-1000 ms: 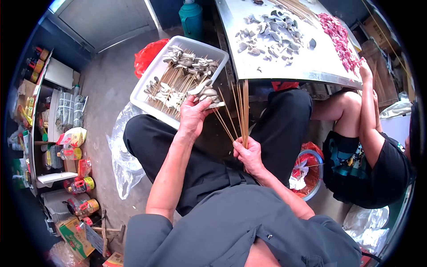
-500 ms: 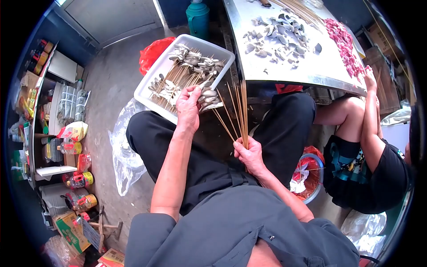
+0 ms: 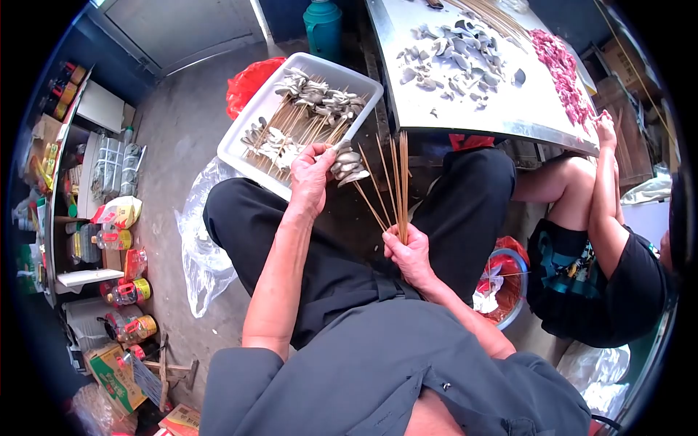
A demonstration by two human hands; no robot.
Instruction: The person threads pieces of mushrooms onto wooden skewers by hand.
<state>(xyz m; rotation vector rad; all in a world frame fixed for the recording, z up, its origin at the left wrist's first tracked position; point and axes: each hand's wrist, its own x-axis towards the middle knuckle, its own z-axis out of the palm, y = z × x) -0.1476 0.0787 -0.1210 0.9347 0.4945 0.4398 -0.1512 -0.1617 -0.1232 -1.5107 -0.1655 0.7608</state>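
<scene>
My left hand (image 3: 310,178) pinches mushroom pieces at the near right edge of a white tray. Grey-white mushroom pieces (image 3: 349,166) sit beside its fingertips, with a stick running down from them toward my right hand. My right hand (image 3: 407,253) is closed round a bundle of thin wooden skewers (image 3: 401,182), which fan upward between my knees. Under and beyond my left hand, the white tray (image 3: 231,150) holds skewers threaded with mushroom pieces (image 3: 331,102), laid in rows.
A metal table (image 3: 465,125) at upper right bears loose mushroom pieces, skewers and red meat (image 3: 560,69). Another person's hand (image 3: 605,129) touches its edge. A lined bucket (image 3: 513,291) stands right of my leg; a red bag (image 3: 247,83) lies behind the tray. Bottles (image 3: 131,292) line the left.
My left hand has shifted slightly along the mushroom pieces by the tray's near right edge. The view has moved a little, and my right hand still holds the skewers.
</scene>
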